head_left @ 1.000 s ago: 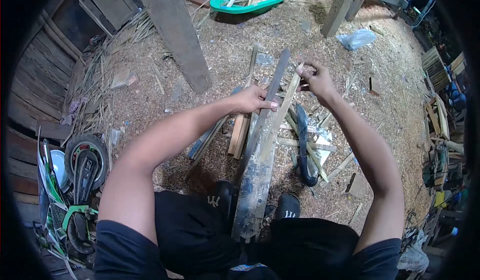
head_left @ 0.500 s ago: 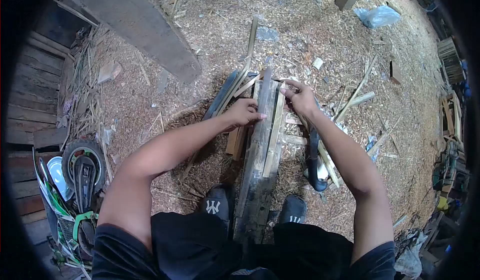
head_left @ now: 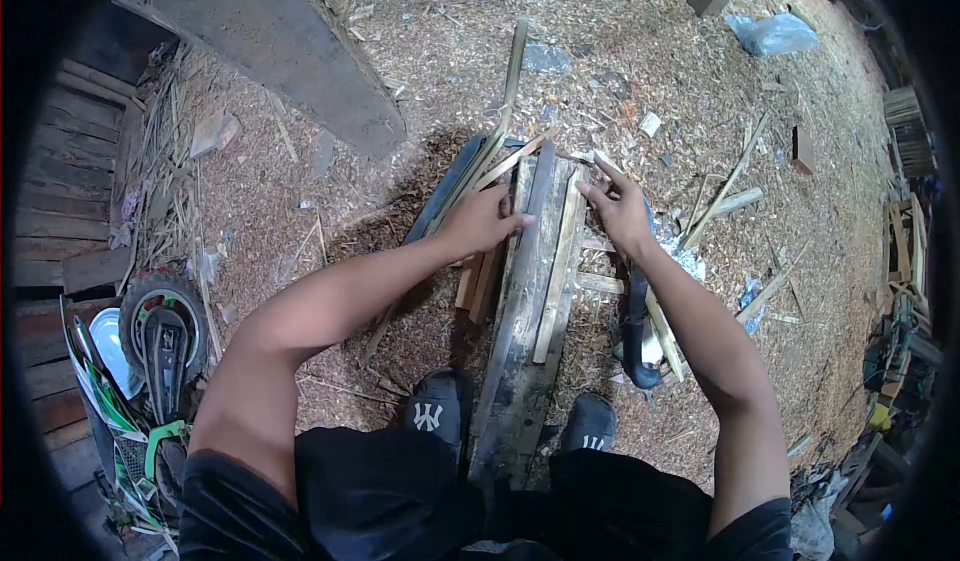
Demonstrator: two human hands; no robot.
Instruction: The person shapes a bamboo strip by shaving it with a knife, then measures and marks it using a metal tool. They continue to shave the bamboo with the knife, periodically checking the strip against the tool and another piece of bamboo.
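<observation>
A narrow worn wooden bench (head_left: 522,401) runs away from me between my feet. Along its top lies a long grey wooden strip (head_left: 532,223), and to the right of that a shorter pale wooden strip (head_left: 558,279). My left hand (head_left: 482,225) is closed at the bench's left side, its thumb pressed on the long strip and its other fingers curled, partly hidden. Beside the pale strip's far end is my right hand (head_left: 622,219), thumb and forefinger apart, the thumb right at the strip's edge.
Thin slats (head_left: 470,186) lean at the bench's far left. A dark curved-handled tool (head_left: 636,341) hangs at the right, near my forearm. A thick post (head_left: 290,61) slants in at upper left. Shavings cover the floor; a small wheeled vehicle (head_left: 165,331) stands at left.
My right thumb and forefinger have parted and shifted slightly right, off the pale strip's far end. The left hand stays on the long strip. The view has shifted slightly.
</observation>
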